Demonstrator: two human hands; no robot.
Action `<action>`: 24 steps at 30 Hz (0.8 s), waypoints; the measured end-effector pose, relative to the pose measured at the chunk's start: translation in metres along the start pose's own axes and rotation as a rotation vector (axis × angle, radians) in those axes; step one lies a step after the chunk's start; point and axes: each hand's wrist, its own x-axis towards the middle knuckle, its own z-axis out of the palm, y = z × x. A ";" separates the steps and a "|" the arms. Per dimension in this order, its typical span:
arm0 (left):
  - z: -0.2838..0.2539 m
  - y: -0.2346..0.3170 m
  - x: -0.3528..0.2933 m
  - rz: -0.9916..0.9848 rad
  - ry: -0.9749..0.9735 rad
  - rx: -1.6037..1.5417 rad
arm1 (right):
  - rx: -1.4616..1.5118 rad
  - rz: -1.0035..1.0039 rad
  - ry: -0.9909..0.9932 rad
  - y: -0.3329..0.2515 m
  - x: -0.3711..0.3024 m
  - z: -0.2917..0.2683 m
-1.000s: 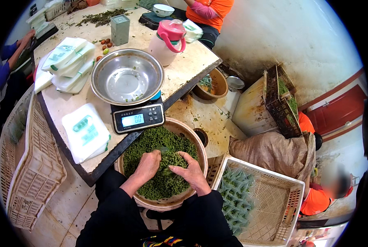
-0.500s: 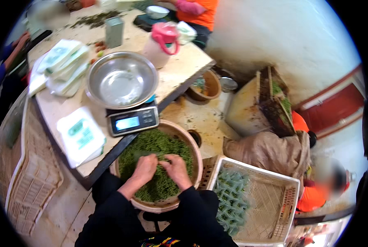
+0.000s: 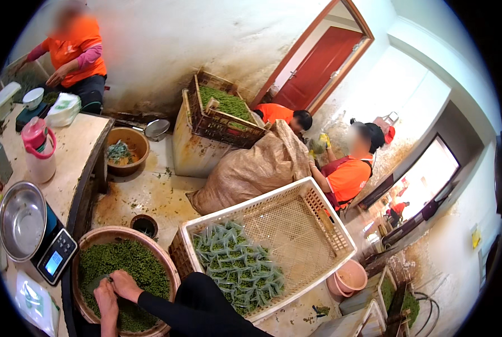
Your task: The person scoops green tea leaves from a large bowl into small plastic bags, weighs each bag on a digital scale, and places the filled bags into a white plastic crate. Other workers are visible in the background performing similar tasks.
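Working a clear bag (image 3: 97,282) at my fingertips, above loose green berries (image 3: 130,258).
My left hand (image 3: 106,299) and right hand (image 3: 126,285) meet, seemingly pinching its neck; it juts leftward from them, long axis mostly hidden. Gathering that neck looks like the step; the next move calls for a firm pinch.

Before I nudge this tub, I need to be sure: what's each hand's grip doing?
Left hand: closed, above the tub; anything held is too small to tell.
Right hand: closed, beside the left; what it pinches can't be told.
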 end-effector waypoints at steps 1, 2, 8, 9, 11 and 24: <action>-0.008 0.009 -0.004 -0.036 0.017 -0.061 | 0.041 -0.055 -0.021 0.000 0.001 0.001; -0.012 0.015 -0.005 -0.074 0.037 -0.122 | 0.261 0.021 -0.154 0.004 0.002 -0.003; -0.004 0.002 -0.008 -0.122 0.007 -0.253 | 0.537 0.198 -0.359 -0.035 -0.027 -0.076; -0.005 0.005 -0.010 -0.135 0.003 -0.251 | 0.459 0.165 -0.325 -0.040 -0.028 -0.082; -0.005 0.000 -0.015 0.011 0.040 -0.182 | 0.552 0.237 -0.348 -0.050 -0.026 -0.090; -0.020 0.014 -0.032 0.040 -0.087 -0.225 | 0.740 0.355 -0.169 -0.040 -0.038 -0.074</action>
